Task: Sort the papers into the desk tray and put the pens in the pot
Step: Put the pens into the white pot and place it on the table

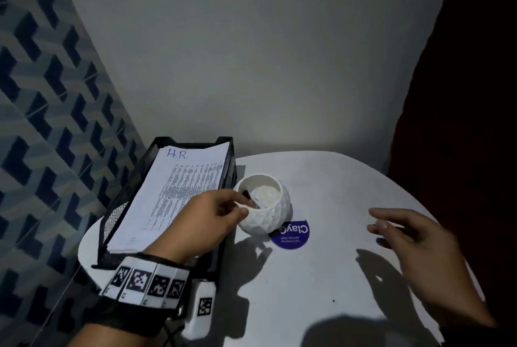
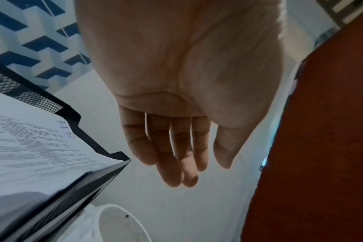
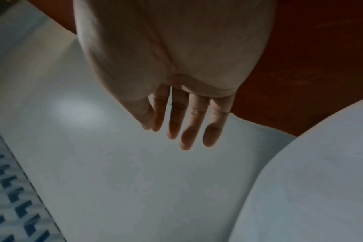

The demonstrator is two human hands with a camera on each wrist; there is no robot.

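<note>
Hovering at the pot's (image 1: 264,204) near-left rim, left hand (image 1: 208,220) has relaxed fingers holding nothing. Right hand (image 1: 414,243), well right of it, is spread over bare table (image 1: 321,276), empty. Papers (image 1: 173,192) lie in tray (image 1: 134,178) left of pot. Pens not visible. White wall behind; patterned tiles far left.

Around my left wrist (image 1: 145,282) I wear a black strap carrying a row of white tiles printed with black square code markers. A small white camera block (image 1: 200,307) with one more such marker hangs off it. My right wrist (image 1: 458,310) shows bare.
</note>
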